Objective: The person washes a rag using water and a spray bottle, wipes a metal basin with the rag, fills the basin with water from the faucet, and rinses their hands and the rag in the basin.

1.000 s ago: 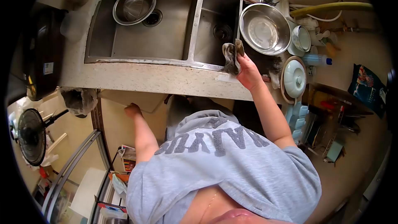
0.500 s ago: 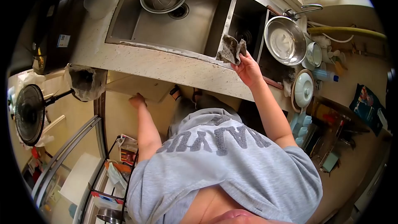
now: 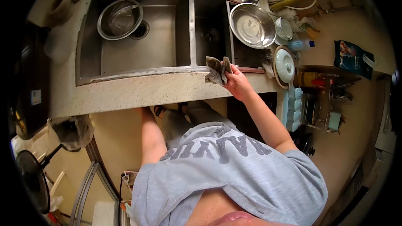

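Observation:
My right hand [image 3: 238, 84] pinches a crumpled, dirty grey-brown rag [image 3: 215, 72] and holds it over the front edge of the pale speckled counter [image 3: 125, 90]. Behind the rag lies the divider of the double steel sink [image 3: 191, 29]. My left forearm [image 3: 153, 136] reaches down below the counter's front edge. That edge hides the fingers of my left hand, so whether they grip anything does not show.
A steel bowl [image 3: 100, 26] with a wire strainer sits in the large basin. Another steel bowl [image 3: 240, 31] stands right of the small basin, near cups and a lidded pale-blue dish [image 3: 284, 68]. A bag-lined bin [image 3: 75, 132] hangs at left.
My view has shifted, bringing the sink farther left. The rag has come back from the sink divider toward the counter's front edge. My left hand has slipped out of sight beneath the counter; the pale panel beside it no longer shows.

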Motion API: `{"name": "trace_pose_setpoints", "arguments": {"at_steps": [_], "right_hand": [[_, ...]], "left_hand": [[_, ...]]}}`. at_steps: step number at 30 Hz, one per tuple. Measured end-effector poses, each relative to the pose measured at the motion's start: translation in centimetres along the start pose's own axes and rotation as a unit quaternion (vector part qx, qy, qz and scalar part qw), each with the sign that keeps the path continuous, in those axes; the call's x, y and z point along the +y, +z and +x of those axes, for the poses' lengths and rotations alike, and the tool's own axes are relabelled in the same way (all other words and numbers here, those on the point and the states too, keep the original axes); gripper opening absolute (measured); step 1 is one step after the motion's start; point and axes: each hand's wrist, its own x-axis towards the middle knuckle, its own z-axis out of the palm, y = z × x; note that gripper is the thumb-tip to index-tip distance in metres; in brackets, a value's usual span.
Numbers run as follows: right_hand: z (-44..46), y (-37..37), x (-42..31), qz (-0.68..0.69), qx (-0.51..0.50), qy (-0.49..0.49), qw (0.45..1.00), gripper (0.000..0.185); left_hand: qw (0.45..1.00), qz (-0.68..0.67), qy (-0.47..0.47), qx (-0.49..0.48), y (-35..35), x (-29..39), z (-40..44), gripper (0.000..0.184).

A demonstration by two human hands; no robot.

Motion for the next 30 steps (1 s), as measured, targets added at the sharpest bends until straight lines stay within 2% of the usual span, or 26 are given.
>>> {"name": "trace_pose_setpoints", "arguments": {"at_steps": [5, 12, 14, 17, 20, 21, 23, 24, 25, 26, 29, 30], "right_hand": [[-0.3, -1.6, -0.2, -0.007, 0.025, 0.013, 1.0, 0.033], [2.7, -4.6, -3.5, -0.007, -0.035, 0.029, 0.999, 0.03], [3.9, -5.8, -5.2, -0.012, -0.048, 0.026, 0.998, 0.029], [4.7, -6.2, -8.2, -0.022, -0.082, 0.034, 0.996, 0.024], [6.9, -8.2, -9.8, 0.022, -0.08, 0.013, 0.996, 0.02], [7.9, -9.1, -10.6, 0.017, -0.107, -0.008, 0.994, 0.019], [9.5, -10.0, -13.6, -0.059, -0.057, -0.05, 0.995, 0.022], [11.8, -11.5, -14.4, -0.231, 0.003, -0.138, 0.963, 0.024], [14.1, -13.2, -14.7, -0.392, 0.062, -0.221, 0.891, 0.026], [15.4, -13.9, -14.8, -0.569, 0.13, -0.314, 0.749, 0.03], [19.5, -17.2, -11.6, -0.752, 0.033, -0.354, 0.555, 0.032], [19.7, -17.4, -11.6, -0.733, 0.001, -0.34, 0.589, 0.03]], "left_hand": [[0.999, -0.028, 0.019, -0.032, -0.6, -1.4, 0.5, 0.054], [0.997, -0.027, 0.064, -0.036, -3.7, -2.8, -2.6, 0.057], [0.999, -0.009, 0.038, -0.023, -4.4, -2.6, -3.7, 0.058], [0.991, 0.037, -0.125, 0.03, -4.4, 0.3, -6.1, 0.055], [0.985, 0.042, -0.144, 0.082, -2.6, 3.7, -8.7, 0.053], [0.988, 0.022, -0.117, 0.099, -2.3, 4.5, -9.1, 0.052], [0.989, -0.019, -0.064, 0.135, -1.9, 5.7, -10.0, 0.049], [0.988, -0.005, -0.055, 0.145, -1.8, 6.4, -10.5, 0.049], [0.987, 0.009, -0.046, 0.156, -1.9, 7.1, -11.0, 0.048], [0.985, 0.023, -0.035, 0.165, -1.9, 7.8, -11.4, 0.048], [0.982, 0.103, -0.029, 0.153, -2.8, 8.7, -12.4, 0.044], [0.98, 0.109, -0.031, 0.162, -3.1, 9.3, -12.6, 0.041]]}}
